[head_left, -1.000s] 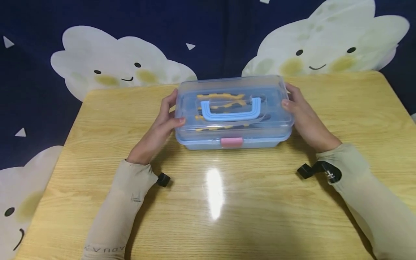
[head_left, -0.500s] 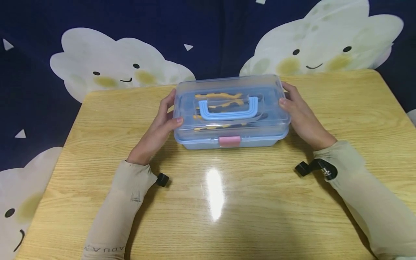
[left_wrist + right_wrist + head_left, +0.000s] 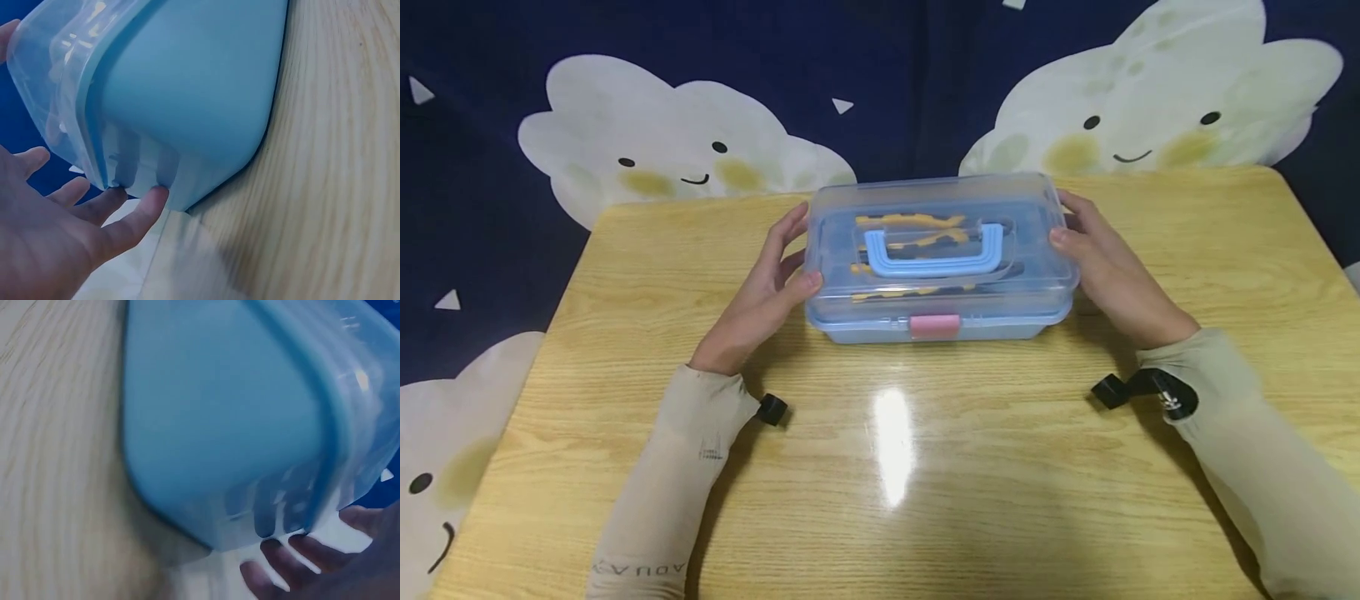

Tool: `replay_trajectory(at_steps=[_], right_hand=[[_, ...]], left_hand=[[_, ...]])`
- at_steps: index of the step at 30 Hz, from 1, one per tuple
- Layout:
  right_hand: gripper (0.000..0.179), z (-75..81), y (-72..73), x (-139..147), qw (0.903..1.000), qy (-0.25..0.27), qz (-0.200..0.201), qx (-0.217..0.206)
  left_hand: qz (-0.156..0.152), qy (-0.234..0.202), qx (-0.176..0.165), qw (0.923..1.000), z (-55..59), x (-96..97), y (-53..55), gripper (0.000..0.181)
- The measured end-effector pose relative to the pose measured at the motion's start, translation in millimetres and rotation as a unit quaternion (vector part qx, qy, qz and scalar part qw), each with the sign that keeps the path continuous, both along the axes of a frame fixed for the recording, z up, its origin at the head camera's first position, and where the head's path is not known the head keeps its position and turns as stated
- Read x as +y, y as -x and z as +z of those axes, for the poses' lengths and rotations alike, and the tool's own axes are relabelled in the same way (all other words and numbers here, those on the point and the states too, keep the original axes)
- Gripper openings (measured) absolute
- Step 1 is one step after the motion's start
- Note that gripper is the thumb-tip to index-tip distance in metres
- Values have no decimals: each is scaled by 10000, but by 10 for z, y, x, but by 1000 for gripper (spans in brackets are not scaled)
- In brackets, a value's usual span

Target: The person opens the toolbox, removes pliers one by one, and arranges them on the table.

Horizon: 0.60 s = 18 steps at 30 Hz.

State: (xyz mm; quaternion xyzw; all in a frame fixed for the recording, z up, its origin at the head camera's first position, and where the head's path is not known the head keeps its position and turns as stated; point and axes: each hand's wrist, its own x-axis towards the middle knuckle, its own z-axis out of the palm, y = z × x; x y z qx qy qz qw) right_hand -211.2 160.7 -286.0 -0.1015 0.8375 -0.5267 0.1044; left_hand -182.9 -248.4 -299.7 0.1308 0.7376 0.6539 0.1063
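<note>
A toolbox-style plastic storage case (image 3: pixel 940 304) sits on the table, its clear lid down over a light blue base. On top lies a blue carry handle (image 3: pixel 936 265); a pink latch (image 3: pixel 935 327) marks the front. Several long yellow-and-dark things (image 3: pixel 910 221) show through the lid. At the left end my left hand (image 3: pixel 760 292) has its fingers spread, fingertips right at the back corner in the left wrist view and thumb at the lid's edge. My right hand (image 3: pixel 1108 271) flanks the other end, thumb against the lid, loosely bent fingers (image 3: pixel 284 562) by the rear corner.
The wooden table (image 3: pixel 1000 467) runs to a dark blue curtain (image 3: pixel 910 83) printed with smiling clouds (image 3: pixel 677 133). Black wrist devices (image 3: pixel 771 409) stick out from both sleeves. A bright light reflection (image 3: pixel 892 450) falls in front of the case.
The left thumb has slid back from over the lid to its edge, and the left fingers have loosened. The right forearm has shifted slightly right. The case stays in place.
</note>
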Motion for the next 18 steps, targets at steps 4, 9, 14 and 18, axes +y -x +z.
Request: replay_trajectory(at_steps=[4, 9, 14, 18], right_hand=[[54, 78, -31, -16, 9990, -74, -422, 106], [48, 207, -126, -47, 9898, -113, -1161, 814], [49, 327, -218, -124, 9765, 181, -1449, 1583], [50, 382, -295, -230, 9627, 638, -1399, 2228]], left_hand=[[37, -121, -53, 9999, -2, -43, 8, 81], [-70, -227, -82, 9997, 15, -69, 24, 90], [-120, -137, -93, 9998, 13, -59, 45, 113], [-49, 100, -93, 9999, 8, -47, 32, 118]])
